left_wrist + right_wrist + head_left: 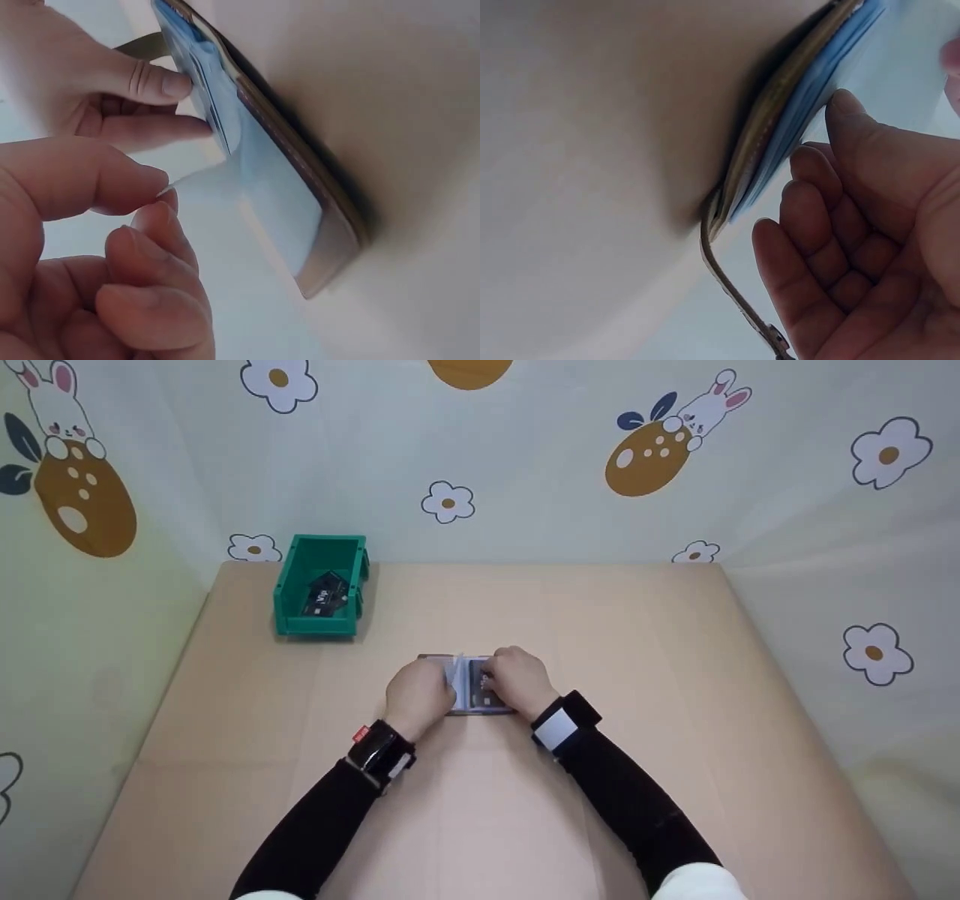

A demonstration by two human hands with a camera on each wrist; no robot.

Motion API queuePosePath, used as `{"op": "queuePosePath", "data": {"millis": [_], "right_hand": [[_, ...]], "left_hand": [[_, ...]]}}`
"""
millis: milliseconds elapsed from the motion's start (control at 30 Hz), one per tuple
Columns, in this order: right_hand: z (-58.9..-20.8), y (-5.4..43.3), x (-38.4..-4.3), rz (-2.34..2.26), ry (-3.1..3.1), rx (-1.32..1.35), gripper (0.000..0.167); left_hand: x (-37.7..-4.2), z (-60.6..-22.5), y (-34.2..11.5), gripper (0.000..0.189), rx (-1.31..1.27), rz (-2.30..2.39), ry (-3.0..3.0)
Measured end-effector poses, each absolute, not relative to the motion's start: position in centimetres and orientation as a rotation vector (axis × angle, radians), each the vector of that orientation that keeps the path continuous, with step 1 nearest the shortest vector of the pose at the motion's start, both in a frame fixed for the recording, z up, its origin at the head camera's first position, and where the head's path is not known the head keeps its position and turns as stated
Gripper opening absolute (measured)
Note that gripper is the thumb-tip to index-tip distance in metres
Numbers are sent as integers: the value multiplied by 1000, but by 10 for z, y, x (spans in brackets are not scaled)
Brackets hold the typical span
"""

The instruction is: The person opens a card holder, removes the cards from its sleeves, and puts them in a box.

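Note:
A small brown-edged card holder (480,712) lies spread open on the table, with clear bluish plastic sleeves (281,191) inside. My left hand (420,697) is over its left half; thumb and forefinger pinch the edge of one clear sleeve and lift it. My right hand (519,681) holds the right half, its thumb (870,142) against the sleeves and its other fingers curled. Under that hand a dark card (477,694) with light lettering shows in the right-hand part, partly covered by the fingers. A strap (739,300) with a snap sticks out from the holder.
At the table's back left stands a green open-front bin (315,626), with several black cards (328,594) marked VIP in it. A patterned white cloth (525,457) hangs behind and along both sides of the brown table (600,622).

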State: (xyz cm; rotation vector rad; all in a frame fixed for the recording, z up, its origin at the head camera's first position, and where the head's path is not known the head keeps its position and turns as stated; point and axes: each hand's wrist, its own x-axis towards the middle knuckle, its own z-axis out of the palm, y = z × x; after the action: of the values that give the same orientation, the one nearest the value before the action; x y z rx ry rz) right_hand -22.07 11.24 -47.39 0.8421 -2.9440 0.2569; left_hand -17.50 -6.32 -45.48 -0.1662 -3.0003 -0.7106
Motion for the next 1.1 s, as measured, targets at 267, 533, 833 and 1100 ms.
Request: {"op": "queuePosePath", "data": {"millis": [267,533,833,1100], "right_hand": [[-474,112,-221,271,-2949,847,7],[-474,111,-223,257,-2955,848,6],[-471,111,-220,242,-2955,857,9],[-471,111,-221,249,-2960,851,9]], "left_hand": [[-182,-460,-86,29,-60,-829,-3068],[-186,-466,-92,18,-15,-789,-3143],[-188,-472,-93,11,-12,-766,-3185],[-189,-472,-93,9,4,-759,-3196]]}}
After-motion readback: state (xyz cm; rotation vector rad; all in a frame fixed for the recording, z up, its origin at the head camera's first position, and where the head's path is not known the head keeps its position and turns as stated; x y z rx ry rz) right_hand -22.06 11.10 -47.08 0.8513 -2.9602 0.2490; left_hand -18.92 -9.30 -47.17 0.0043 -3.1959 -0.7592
